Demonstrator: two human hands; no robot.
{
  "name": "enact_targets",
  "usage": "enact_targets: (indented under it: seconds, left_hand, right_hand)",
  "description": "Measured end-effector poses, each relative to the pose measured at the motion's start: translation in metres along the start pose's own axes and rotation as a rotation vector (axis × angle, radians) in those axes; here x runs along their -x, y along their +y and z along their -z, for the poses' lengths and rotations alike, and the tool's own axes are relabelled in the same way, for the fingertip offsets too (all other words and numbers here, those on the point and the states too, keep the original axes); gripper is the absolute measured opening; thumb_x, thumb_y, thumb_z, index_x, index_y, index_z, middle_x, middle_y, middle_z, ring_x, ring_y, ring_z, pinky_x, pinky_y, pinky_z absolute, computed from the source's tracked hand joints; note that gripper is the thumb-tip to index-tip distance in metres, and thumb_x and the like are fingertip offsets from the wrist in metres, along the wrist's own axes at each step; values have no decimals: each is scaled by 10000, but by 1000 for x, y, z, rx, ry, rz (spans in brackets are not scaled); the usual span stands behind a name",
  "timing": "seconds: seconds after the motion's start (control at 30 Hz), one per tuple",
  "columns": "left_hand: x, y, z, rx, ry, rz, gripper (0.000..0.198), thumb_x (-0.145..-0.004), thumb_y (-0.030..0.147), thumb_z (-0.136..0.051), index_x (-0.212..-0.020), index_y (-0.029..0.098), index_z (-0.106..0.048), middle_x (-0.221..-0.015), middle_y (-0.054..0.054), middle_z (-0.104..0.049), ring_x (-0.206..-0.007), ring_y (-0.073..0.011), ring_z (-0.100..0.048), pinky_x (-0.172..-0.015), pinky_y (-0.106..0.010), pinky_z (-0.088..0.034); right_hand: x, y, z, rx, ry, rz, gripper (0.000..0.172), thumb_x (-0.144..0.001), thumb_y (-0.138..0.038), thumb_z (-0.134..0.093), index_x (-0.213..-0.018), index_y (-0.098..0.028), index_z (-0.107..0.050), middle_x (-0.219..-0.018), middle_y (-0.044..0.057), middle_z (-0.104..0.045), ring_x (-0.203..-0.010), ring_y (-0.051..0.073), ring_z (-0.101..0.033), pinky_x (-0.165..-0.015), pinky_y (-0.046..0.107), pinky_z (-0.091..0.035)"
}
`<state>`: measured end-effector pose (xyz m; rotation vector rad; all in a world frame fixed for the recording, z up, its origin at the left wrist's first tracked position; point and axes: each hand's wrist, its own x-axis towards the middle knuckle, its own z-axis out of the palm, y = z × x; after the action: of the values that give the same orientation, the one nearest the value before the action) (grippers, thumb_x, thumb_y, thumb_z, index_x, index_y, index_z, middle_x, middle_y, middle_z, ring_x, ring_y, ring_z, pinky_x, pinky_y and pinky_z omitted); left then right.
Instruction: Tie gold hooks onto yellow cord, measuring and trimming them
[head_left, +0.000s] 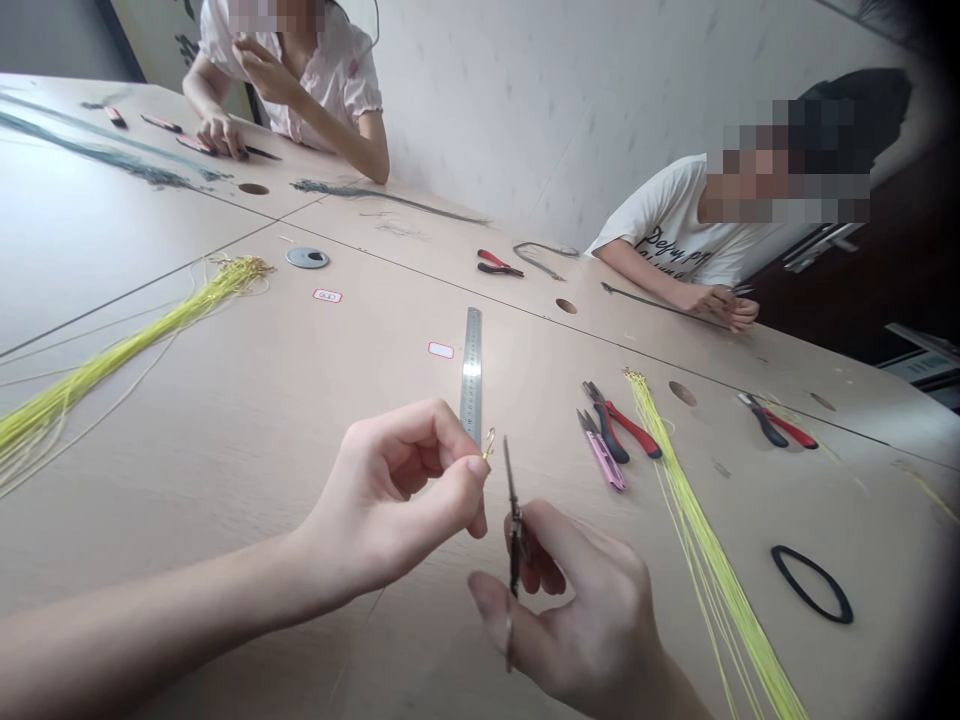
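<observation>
My left hand (405,490) is closed in a pinch on a small gold hook (489,443) at its fingertips, raised above the table. Just to its right, my right hand (585,620) grips a pair of thin pliers (513,520), held upright with the tips pointing up close to the hook. A steel ruler (471,372) lies on the table right behind both hands.
Yellow wire bundles lie at the left (112,360) and right (697,520). Red-handled pliers (622,425), pink snips (604,455) and a black band (811,583) lie to the right. Two other people sit at the far side, hands on the table.
</observation>
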<state>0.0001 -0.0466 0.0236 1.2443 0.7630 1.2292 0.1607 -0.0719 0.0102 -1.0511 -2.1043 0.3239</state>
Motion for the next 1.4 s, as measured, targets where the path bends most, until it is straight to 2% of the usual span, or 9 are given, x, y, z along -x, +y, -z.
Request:
enact_targets:
  seconds: [0.1,0.23,0.3,0.47,0.77,0.9,1.0,1.2,1.4]
  left_hand:
    - [0,0,0,1,-28,6,196,-790,111,-530,-613,175,-479,-499,54,-550,-467,-61,-518,-456,-157,-406]
    - [0,-2,-2,-28,-132,73,167,-796,147,-535,-632,167,-509,-528,41,-556,-507,-73,-529,-491,-173,-425]
    - [0,-5,-2,-90,-161,92,163,-797,168,-536,-636,165,-515,-534,36,-556,-515,-76,-521,-500,-180,-422]
    - [0,-10,-2,-300,-180,47,173,-802,183,-508,-631,163,-524,-558,31,-550,-531,-75,-491,-500,-185,-394]
    - [3,-13,-1,-424,-237,-58,61,-790,143,-516,-734,164,-525,-645,18,-572,-600,-92,-543,-568,-201,-454]
    - [2,-14,0,-452,-212,-225,246,-789,117,-546,-1019,165,-476,-882,-22,-581,-671,-92,-580,-639,-229,-497]
    - [0,-15,1,-521,-267,-343,154,-802,73,-525,-927,161,-544,-874,-29,-586,-721,-98,-586,-672,-229,-494]
    - [-1,-16,2,-569,-215,-275,70,-806,89,-530,-824,140,-575,-755,-11,-565,-665,-87,-576,-606,-210,-473]
    - [0,-19,1,-491,-214,-198,65,-792,93,-530,-802,155,-547,-747,-6,-605,-680,-93,-584,-628,-211,-488]
  right_hand:
    - [-1,-2,2,-338,-38,-211,180,-771,-262,-591,-699,-216,-432,-563,-57,-440,-468,78,-444,-423,191,-392]
    - [-7,-4,3,-646,140,-291,209,-762,-121,-580,-712,-233,-411,-685,-38,-585,-672,122,-613,-607,248,-517]
    - [-10,-4,4,-630,210,-315,234,-757,-78,-572,-674,-223,-409,-704,-40,-615,-661,101,-625,-582,210,-516]
    - [-13,-5,6,-612,217,-363,248,-747,-90,-594,-633,-209,-408,-750,-28,-659,-529,75,-610,-467,177,-494]
    - [-12,-3,5,-585,176,-338,245,-760,-90,-567,-654,-208,-379,-686,-51,-604,-548,53,-565,-500,152,-477]
    - [-12,-2,6,-553,158,-343,244,-766,-100,-569,-656,-207,-380,-682,-50,-594,-605,69,-580,-536,167,-465]
    - [-12,-2,6,-537,143,-343,239,-785,-110,-563,-660,-207,-384,-705,-44,-604,-595,74,-575,-511,180,-444]
    - [-8,2,3,-489,194,-292,243,-792,-94,-571,-690,-217,-388,-717,-38,-607,-641,98,-606,-461,178,-404]
    - [-6,3,2,-401,192,-233,247,-788,-66,-569,-706,-220,-395,-743,-32,-613,-652,96,-590,-540,207,-442]
